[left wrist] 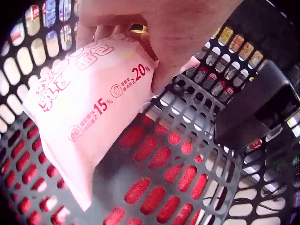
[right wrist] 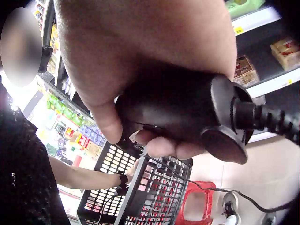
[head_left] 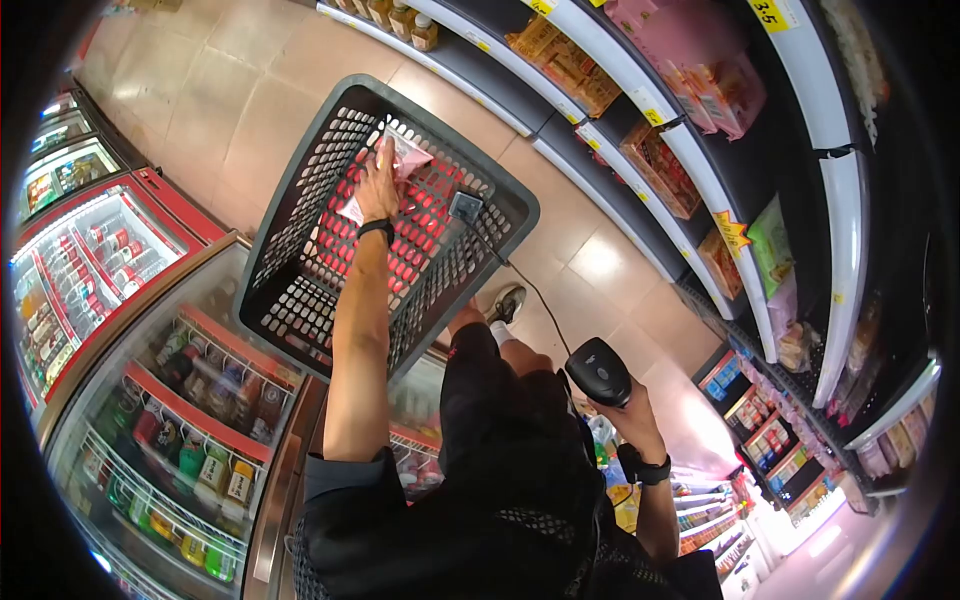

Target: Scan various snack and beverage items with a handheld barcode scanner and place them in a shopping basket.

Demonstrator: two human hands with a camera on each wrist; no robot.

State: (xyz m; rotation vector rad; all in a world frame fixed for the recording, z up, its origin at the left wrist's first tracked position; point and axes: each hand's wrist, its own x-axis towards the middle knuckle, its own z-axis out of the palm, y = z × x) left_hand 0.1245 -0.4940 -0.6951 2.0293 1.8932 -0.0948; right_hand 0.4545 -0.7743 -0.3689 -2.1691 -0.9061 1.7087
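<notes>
1. My left hand (head_left: 376, 192) is down inside the dark basket (head_left: 528, 207). My thumb and fingers grip a pink bag (left wrist: 89, 108) near its top.
2. The bag has red writing on it, with "15%" and "20%". I can't tell if it touches the bottom.
3. A small black box (left wrist: 255, 108) is in the basket too, near the side. Red shows through the bottom holes.
4. My right hand (head_left: 634, 418) is outside the basket, with its fingers wrapped around a black scanner (head_left: 600, 372).
5. A thin cord (head_left: 545, 300) runs from the scanner to the basket.
6. Shelves (head_left: 590, 150) of food stand close by.
</notes>
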